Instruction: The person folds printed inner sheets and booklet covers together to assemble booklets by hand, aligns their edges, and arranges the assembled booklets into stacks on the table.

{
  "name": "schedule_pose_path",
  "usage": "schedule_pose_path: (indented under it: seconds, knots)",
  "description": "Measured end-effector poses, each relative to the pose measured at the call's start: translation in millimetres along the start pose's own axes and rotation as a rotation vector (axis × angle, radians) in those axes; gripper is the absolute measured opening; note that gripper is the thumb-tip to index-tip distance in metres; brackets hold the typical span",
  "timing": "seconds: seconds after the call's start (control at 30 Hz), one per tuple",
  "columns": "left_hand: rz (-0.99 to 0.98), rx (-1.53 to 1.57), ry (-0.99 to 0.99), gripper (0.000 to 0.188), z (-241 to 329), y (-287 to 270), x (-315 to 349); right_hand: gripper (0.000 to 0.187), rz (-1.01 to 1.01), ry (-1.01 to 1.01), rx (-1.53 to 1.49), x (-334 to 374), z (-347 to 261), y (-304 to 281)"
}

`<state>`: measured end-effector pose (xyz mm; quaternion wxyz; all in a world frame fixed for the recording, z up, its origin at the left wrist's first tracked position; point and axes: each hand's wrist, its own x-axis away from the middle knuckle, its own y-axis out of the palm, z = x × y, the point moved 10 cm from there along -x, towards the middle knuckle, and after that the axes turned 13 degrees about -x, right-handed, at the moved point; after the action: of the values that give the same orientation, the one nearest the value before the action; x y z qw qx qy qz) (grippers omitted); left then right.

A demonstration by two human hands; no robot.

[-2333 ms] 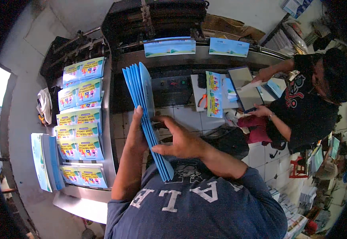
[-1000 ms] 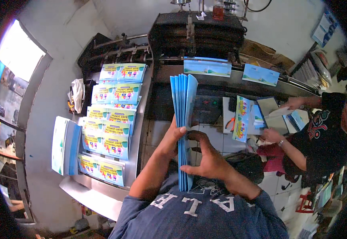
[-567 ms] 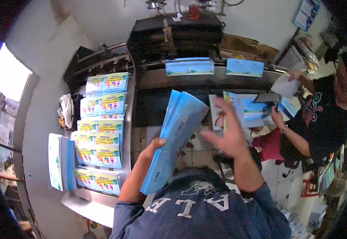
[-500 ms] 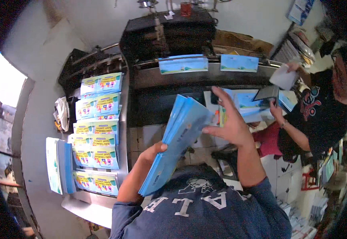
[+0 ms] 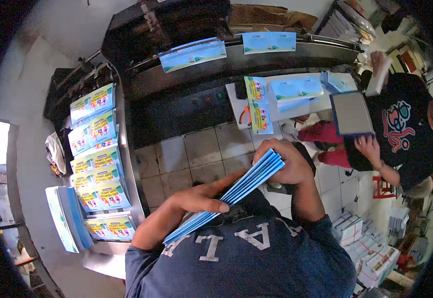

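Note:
In front of my chest I hold a stack of thin blue booklets (image 5: 236, 191), tilted so that its layered long edges face up and its far end rises to the right. My left hand (image 5: 199, 198) grips the lower part, thumb across the near side and fingers behind. My right hand (image 5: 288, 164) is closed around the upper end; some of its fingers are hidden behind the stack. To my left, several rows of yellow and blue printed booklets (image 5: 102, 196) lie along a metal machine bed. A thick stack of blue booklets (image 5: 65, 218) leans at its outer side.
Ahead, blue printed sheets (image 5: 268, 42) rest along a dark machine (image 5: 176, 99). A white table (image 5: 238, 107) holds more blue and yellow booklets and orange-handled pliers (image 5: 245, 116). At right a co-worker (image 5: 400, 129) holds a grey board (image 5: 353, 114). Tied bundles (image 5: 375, 258) lie on the tiled floor.
My right hand has come down from open in the air and closed on the stack's upper end. The stack has turned edge-up. My view has shifted right, and the co-worker's board has turned.

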<state>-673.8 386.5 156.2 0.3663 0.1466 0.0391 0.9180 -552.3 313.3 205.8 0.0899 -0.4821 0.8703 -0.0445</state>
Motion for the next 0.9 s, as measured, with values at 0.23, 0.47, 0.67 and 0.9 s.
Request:
schedule_pose_path:
  seconds: [0.23, 0.47, 0.67, 0.9]
  knots:
    - [0.0, -0.059, 0.009, 0.117, 9, -2, -9, 0.051, 0.066, 0.02, -0.082, 14, -2, -7]
    - [0.133, -0.078, -0.013, 0.112, 30, -18, -8, 0.129, 0.555, 0.063, -0.099, 52, 22, -4]
    - [0.142, -0.464, 0.001, 0.114, 19, -26, -14, 0.132, 0.582, 0.067, -0.982, 43, 32, 29]
    - [0.122, -0.362, -0.001, 0.136, 7, -25, -16, 0.128, 0.569, 0.103, -0.98, 39, 36, 34]
